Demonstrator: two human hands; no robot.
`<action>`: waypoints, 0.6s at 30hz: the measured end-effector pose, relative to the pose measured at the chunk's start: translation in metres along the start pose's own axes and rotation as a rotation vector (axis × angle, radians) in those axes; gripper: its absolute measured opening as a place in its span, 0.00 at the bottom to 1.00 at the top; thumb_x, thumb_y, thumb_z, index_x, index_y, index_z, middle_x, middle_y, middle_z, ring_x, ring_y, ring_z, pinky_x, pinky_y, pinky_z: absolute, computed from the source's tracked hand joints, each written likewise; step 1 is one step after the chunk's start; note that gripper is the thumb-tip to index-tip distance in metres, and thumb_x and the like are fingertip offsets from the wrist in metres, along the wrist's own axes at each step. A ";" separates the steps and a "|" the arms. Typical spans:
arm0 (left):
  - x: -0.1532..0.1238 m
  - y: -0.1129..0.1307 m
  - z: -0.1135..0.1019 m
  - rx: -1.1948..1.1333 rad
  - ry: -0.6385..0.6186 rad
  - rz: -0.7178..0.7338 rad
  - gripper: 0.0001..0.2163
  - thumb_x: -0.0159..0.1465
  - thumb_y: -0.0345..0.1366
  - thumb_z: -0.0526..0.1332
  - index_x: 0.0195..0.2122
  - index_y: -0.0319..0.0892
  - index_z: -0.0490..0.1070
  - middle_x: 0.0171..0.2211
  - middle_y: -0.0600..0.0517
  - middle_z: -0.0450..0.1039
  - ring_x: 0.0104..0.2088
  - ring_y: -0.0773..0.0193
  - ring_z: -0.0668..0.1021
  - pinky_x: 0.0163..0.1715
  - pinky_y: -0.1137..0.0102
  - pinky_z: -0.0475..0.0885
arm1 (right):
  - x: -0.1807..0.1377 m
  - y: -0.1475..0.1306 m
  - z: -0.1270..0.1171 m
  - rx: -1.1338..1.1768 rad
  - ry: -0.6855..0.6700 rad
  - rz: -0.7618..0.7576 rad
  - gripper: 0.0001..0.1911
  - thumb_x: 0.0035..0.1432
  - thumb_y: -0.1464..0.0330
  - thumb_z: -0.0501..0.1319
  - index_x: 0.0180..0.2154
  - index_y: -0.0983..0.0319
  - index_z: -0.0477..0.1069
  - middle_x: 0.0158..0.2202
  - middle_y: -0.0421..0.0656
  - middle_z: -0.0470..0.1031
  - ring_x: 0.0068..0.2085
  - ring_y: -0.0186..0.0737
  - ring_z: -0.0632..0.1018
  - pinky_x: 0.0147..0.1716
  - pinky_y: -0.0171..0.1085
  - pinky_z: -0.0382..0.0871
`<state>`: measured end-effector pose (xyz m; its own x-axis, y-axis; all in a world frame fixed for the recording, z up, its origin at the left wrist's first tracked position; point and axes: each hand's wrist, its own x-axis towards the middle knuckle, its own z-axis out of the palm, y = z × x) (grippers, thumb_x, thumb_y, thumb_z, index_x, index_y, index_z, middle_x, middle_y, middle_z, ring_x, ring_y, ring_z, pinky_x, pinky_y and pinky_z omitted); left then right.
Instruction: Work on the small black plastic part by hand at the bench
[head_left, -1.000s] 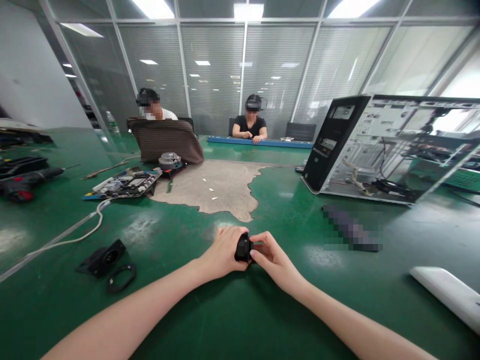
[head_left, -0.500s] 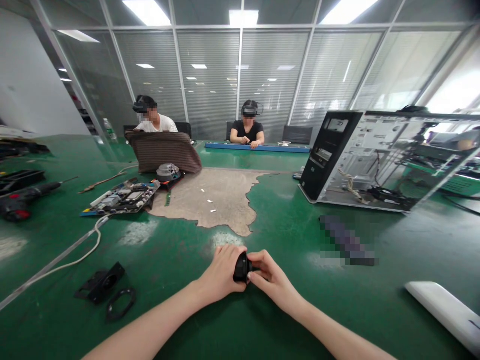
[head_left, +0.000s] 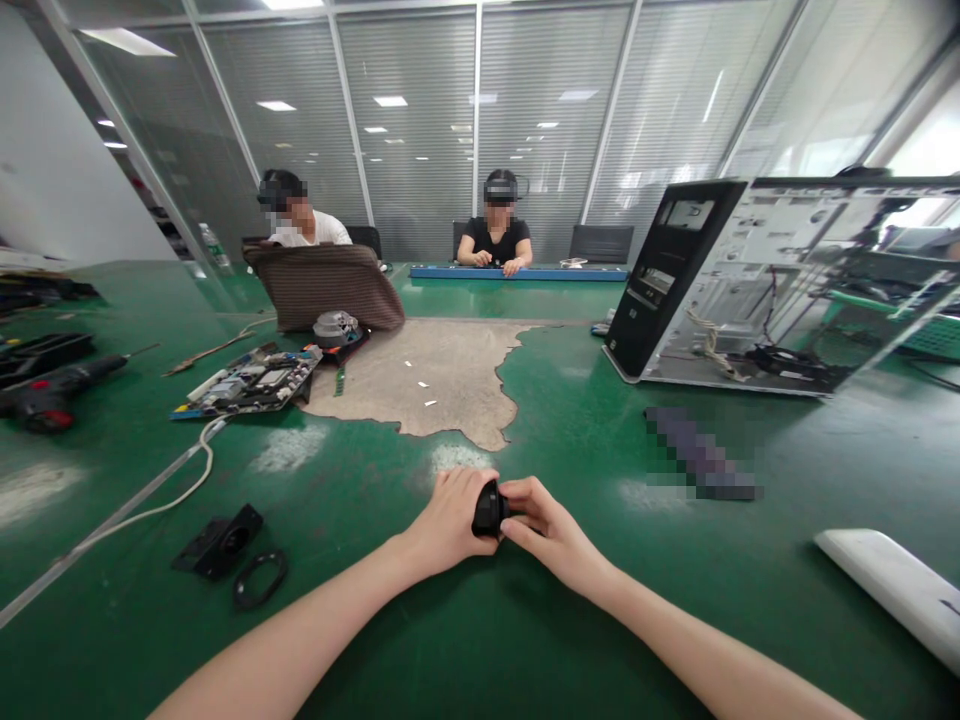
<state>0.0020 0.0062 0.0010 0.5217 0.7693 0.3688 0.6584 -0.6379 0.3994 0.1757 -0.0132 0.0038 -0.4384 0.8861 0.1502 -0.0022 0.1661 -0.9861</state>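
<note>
A small black round part point(head_left: 488, 508) is gripped between both my hands just above the green table point(head_left: 570, 420). My left hand point(head_left: 448, 522) wraps it from the left, fingers curled over its top. From the right, my right hand point(head_left: 546, 530) pinches its side with thumb and fingertips. Most of the part is hidden by my fingers. To my left on the table lie a black bracket piece point(head_left: 219, 541) and a black ring point(head_left: 259, 579).
An opened computer case point(head_left: 757, 285) stands at the right, a white panel point(head_left: 892, 588) near the front right edge. A circuit board point(head_left: 251, 381), a white cable point(head_left: 161, 490) and a drill point(head_left: 52, 388) lie at the left. Two people sit at the far side.
My hands keep hold of the black part in about the same spot. The view rose and dipped slightly; nothing on the table moved.
</note>
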 end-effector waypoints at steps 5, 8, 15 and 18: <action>0.001 0.001 -0.001 0.000 -0.014 -0.004 0.27 0.46 0.33 0.62 0.48 0.42 0.55 0.40 0.49 0.65 0.41 0.56 0.68 0.40 0.63 0.58 | 0.002 0.001 0.000 0.009 0.036 0.028 0.14 0.54 0.68 0.58 0.43 0.57 0.60 0.42 0.43 0.67 0.46 0.39 0.71 0.43 0.41 0.70; 0.001 0.001 -0.003 -0.005 -0.035 -0.008 0.27 0.46 0.34 0.63 0.48 0.42 0.55 0.40 0.49 0.65 0.41 0.56 0.68 0.40 0.63 0.58 | 0.002 0.001 -0.002 -0.005 0.029 0.050 0.17 0.53 0.69 0.59 0.45 0.57 0.59 0.44 0.44 0.67 0.47 0.39 0.71 0.45 0.42 0.68; 0.002 0.000 -0.003 -0.024 -0.042 -0.021 0.28 0.46 0.34 0.63 0.48 0.43 0.54 0.41 0.49 0.65 0.42 0.56 0.68 0.41 0.63 0.58 | 0.002 0.003 -0.004 0.022 0.011 0.016 0.12 0.52 0.68 0.60 0.39 0.58 0.62 0.42 0.41 0.64 0.46 0.37 0.71 0.43 0.38 0.70; 0.002 0.000 -0.003 -0.026 -0.042 -0.019 0.28 0.47 0.34 0.63 0.48 0.43 0.54 0.41 0.49 0.65 0.42 0.56 0.68 0.41 0.63 0.58 | 0.002 0.003 -0.003 0.027 0.034 0.035 0.11 0.53 0.68 0.59 0.39 0.58 0.61 0.41 0.41 0.65 0.46 0.37 0.71 0.41 0.38 0.70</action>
<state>0.0019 0.0076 0.0042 0.5319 0.7815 0.3260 0.6542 -0.6237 0.4277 0.1772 -0.0098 0.0016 -0.4082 0.9052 0.1179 -0.0122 0.1238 -0.9922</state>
